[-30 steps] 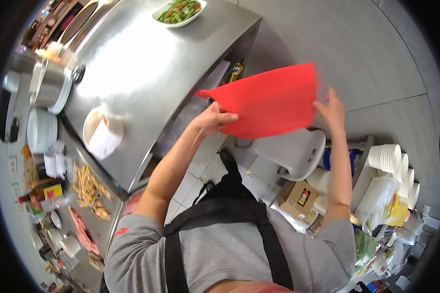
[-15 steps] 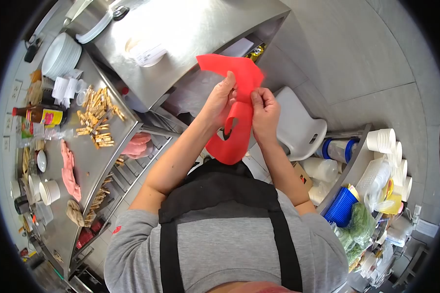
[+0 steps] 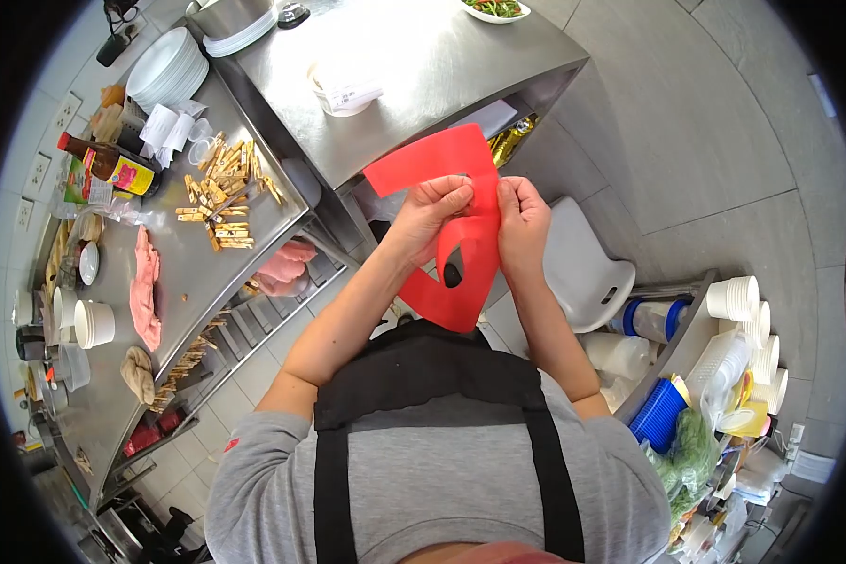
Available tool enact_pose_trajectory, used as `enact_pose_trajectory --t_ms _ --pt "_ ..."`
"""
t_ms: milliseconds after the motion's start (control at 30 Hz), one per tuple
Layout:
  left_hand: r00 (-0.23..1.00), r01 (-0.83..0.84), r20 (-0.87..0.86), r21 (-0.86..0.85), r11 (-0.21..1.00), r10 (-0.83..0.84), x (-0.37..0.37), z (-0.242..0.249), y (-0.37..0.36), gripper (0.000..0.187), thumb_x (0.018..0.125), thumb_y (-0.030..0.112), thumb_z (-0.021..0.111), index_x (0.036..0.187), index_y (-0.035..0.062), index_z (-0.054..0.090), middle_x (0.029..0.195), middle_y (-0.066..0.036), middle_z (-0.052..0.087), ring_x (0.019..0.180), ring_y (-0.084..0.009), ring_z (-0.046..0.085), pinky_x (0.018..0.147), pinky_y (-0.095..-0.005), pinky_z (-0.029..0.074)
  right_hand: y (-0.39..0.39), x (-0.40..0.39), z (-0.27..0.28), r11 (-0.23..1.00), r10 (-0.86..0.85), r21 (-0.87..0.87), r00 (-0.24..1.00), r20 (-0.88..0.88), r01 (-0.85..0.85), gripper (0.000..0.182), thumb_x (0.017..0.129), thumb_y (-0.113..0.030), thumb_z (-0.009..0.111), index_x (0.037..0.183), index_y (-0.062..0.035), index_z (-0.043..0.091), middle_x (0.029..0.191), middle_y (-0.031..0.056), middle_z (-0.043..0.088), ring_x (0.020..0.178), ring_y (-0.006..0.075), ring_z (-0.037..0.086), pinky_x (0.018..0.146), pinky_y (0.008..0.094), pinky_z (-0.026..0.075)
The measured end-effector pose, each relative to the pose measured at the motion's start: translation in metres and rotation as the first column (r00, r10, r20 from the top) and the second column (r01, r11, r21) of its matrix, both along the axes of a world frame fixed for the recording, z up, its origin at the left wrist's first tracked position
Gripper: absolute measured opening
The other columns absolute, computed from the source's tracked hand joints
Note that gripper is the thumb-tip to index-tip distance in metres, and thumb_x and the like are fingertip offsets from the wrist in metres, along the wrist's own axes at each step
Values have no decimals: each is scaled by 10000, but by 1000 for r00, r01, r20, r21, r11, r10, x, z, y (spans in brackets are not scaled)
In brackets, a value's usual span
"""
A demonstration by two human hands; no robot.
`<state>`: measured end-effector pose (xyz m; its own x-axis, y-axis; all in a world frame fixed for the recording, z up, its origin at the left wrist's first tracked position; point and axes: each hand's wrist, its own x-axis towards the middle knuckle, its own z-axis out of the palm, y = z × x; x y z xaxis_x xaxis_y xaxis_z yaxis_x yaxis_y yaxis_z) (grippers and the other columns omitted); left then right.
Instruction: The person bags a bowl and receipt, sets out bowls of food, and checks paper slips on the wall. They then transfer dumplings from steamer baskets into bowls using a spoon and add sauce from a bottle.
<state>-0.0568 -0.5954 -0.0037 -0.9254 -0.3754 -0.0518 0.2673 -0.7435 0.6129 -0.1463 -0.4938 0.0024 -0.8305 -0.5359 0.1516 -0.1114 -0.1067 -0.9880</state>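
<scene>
A flat, flexible red piece (image 3: 442, 150), curved and with an opening in its lower part, hangs between both hands in front of the black apron. My left hand (image 3: 434, 214) is closed on its left side near the middle, thumb and fingers pinched together. My right hand (image 3: 523, 221) grips its right edge at about the same height, thumb uppermost. The lower part of the red piece reaches down near the apron's top. What lies under the curled fingers is hidden.
A steel counter (image 3: 385, 56) ahead bears a white container (image 3: 343, 99). On the left steel table (image 3: 179, 282) are clothespins (image 3: 230, 193), a bottle (image 3: 122, 172) and a pink cloth (image 3: 146, 291). A grey chair (image 3: 583, 268) and a shelf with cups (image 3: 735, 299) stand right.
The red piece has opened out wider, its upper part now spread to the left. The hands have shifted slightly right and down, and the view has shifted, showing a dish of greens on the counter.
</scene>
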Motion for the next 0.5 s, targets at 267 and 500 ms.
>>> enact_pose_trajectory --t_ms 267,500 --pt "962 -46 250 -241 969 107 6 10 4 96 889 92 547 928 34 613 836 -26 631 734 -86 588 651 -212 483 -6 6 -4 999 41 -6 995 -91 -41 174 884 -145 544 855 17 601 757 43 586 657 76 508 602 226 417" --pt "926 -329 14 -461 824 377 -11 -18 14 104 908 101 485 962 58 562 857 -24 592 814 -115 565 730 -266 469 -4 6 -6 987 66 -150 993 97 -51 98 885 -89 501 934 -26 556 885 45 571 788 110 533 719 252 450"
